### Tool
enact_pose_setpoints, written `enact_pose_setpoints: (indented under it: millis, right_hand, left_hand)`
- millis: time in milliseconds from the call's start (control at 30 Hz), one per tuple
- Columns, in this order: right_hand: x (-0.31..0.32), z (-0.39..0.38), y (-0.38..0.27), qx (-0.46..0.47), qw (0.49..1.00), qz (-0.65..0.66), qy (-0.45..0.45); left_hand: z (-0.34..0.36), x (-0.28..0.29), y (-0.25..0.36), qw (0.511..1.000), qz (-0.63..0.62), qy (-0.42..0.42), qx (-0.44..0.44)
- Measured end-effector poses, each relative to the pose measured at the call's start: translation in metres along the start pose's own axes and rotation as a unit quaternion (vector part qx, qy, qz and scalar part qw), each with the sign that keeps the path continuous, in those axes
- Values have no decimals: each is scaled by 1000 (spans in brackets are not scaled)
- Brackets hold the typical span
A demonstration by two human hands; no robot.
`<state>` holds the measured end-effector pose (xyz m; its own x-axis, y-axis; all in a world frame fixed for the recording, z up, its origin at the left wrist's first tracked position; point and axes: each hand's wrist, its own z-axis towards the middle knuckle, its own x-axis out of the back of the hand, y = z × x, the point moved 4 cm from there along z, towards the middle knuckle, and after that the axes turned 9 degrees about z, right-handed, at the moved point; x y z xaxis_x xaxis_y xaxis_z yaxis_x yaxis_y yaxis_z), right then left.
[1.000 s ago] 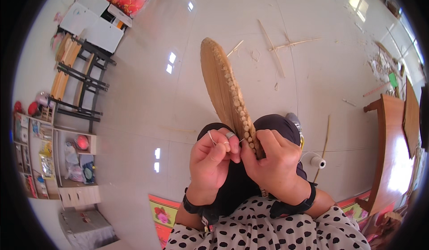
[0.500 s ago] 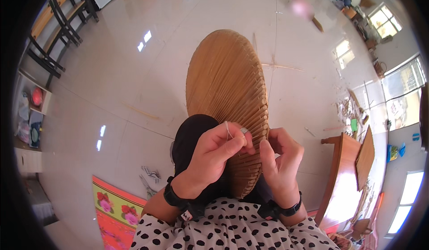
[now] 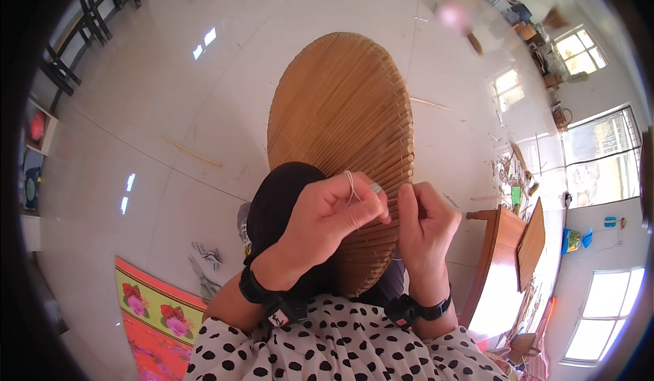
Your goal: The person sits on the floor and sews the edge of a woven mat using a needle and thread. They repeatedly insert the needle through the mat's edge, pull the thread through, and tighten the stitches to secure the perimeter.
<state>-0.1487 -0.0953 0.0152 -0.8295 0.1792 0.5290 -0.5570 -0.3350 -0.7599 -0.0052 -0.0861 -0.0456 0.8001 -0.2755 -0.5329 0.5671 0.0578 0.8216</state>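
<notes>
A large tan palm-leaf fan [image 3: 340, 102], its ribs spreading out and its rim stitched, leans on my dark-clothed knee [image 3: 283, 197]. Over its lower ribs my left hand [image 3: 337, 211] is closed, thumb against curled fingers. A pale thread [image 3: 352, 185] loops up from that hand, and a silvery band [image 3: 375, 187] sits on one finger. At the fan's right edge, my right hand [image 3: 428, 221] is closed in a pinch with thumb and forefinger together. Whatever lies between those fingertips is too small to make out. Black straps circle both wrists.
To the right stands a wooden table [image 3: 485, 272] with a board leaning on it. Thin strips [image 3: 193, 151] lie on the pale tiled floor. A floral mat [image 3: 160, 320] and scissors-like tool [image 3: 199, 272] are at lower left; dark-framed benches [image 3: 95, 13] stand at upper left.
My right hand has risen slightly along the fan's edge, its fingers curling tighter. My left hand stays over the ribs with the thread. The whole view has shifted a little.
</notes>
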Motion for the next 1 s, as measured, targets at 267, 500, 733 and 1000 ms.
enact_pose_setpoints:
  millis: [267,500,733,1000]
  right_hand:
    - [4,3,11,-31,998,36,-37]
    - [9,-6,-13,138,988,-38,57]
    - [5,-8,-30,194,975,-97,-44]
    - [6,-16,-23,233,971,-42,-42]
  left_hand:
    - [-7,-7,11,998,58,-24,-7]
    - [-4,-4,23,975,215,-18,-45]
    - [-9,-7,42,883,422,54,-199]
    - [-32,18,41,992,73,97,24]
